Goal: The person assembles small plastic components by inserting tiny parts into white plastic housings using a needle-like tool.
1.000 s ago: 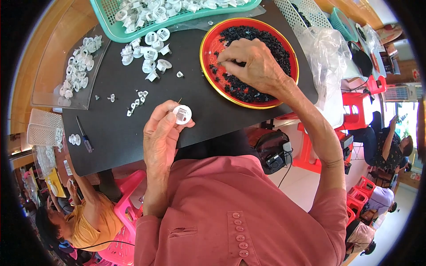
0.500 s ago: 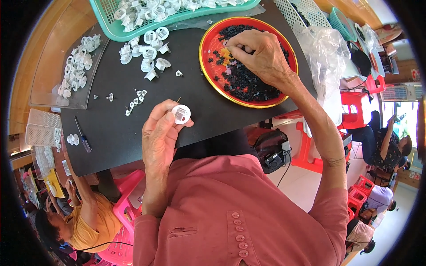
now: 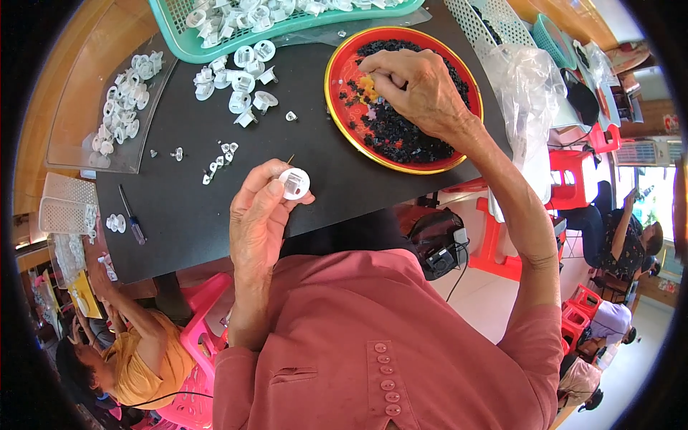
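Observation:
Between the thumb and fingers of my left hand (image 3: 259, 204) is a round white plastic part (image 3: 294, 184) with a square raised middle; a thin pointed strip sticks up behind it. My right hand (image 3: 416, 86) is over a red round tray (image 3: 349, 122) with a yellow rim, its fingers closed in a pinch. Whatever they pinch, if anything, is hidden. Many small black pieces (image 3: 401, 132) lie heaped in the tray below that hand. Several white parts like the held one (image 3: 242, 82) lie loose on the dark table (image 3: 208, 229), up and left of my left hand.
A green basket (image 3: 175, 39) full of white parts stands at the far edge. At the left are a clear tray (image 3: 79, 143) of white parts and a screwdriver (image 3: 132, 215). Small clear pieces (image 3: 221, 161) lie mid-table. A plastic bag (image 3: 527, 100) hangs at the right. A co-worker (image 3: 147, 351) sits at the lower left.
My right hand has shifted very slightly up and left over the tray, still pinched. My left hand holds the white part nearly still. The co-worker's arms have moved.

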Tool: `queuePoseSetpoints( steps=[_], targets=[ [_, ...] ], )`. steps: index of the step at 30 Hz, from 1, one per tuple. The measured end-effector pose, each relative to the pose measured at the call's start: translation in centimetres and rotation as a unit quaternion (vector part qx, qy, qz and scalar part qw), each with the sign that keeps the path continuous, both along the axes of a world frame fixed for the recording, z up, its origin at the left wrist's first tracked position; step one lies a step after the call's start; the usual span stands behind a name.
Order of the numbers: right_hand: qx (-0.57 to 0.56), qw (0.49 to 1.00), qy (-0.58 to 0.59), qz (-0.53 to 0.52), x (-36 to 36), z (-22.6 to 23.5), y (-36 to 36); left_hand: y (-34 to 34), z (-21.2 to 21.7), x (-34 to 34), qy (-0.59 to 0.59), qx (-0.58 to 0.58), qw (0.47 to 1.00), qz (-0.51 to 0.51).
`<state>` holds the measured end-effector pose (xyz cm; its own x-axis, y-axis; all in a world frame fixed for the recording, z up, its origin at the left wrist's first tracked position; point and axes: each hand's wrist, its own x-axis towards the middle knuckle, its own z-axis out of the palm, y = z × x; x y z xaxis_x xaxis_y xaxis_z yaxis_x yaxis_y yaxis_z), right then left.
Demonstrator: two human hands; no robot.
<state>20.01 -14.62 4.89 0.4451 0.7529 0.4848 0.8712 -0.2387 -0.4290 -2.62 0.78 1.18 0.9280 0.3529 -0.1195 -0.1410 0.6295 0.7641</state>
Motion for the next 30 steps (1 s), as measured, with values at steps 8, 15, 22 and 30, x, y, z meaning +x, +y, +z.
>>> queuePoseSetpoints(
  steps=[8, 15, 22, 30],
  targets=[
    [-0.016, 0.999, -0.033, 0.030, 0.7, -1.2, -0.1, 0.2, -0.3, 0.0, -0.006, 0.000, 1.000, -0.008],
    [-0.091, 0.990, -0.095, 0.041, 0.3, -0.6, 0.0, 0.1, -0.1, 0.1, 0.004, 0.000, 1.000, -0.003],
    [-0.082, 0.996, -0.016, 0.019, 0.8, -1.1, -0.5, 0.1, -0.1, 0.1, -0.004, -0.003, 1.000, -0.007],
    [-0.163, 0.982, -0.087, 0.025, 0.0, -0.6, 0.4, 0.1, -0.2, 0.0, 0.004, -0.002, 1.000, -0.002]
  ],
)
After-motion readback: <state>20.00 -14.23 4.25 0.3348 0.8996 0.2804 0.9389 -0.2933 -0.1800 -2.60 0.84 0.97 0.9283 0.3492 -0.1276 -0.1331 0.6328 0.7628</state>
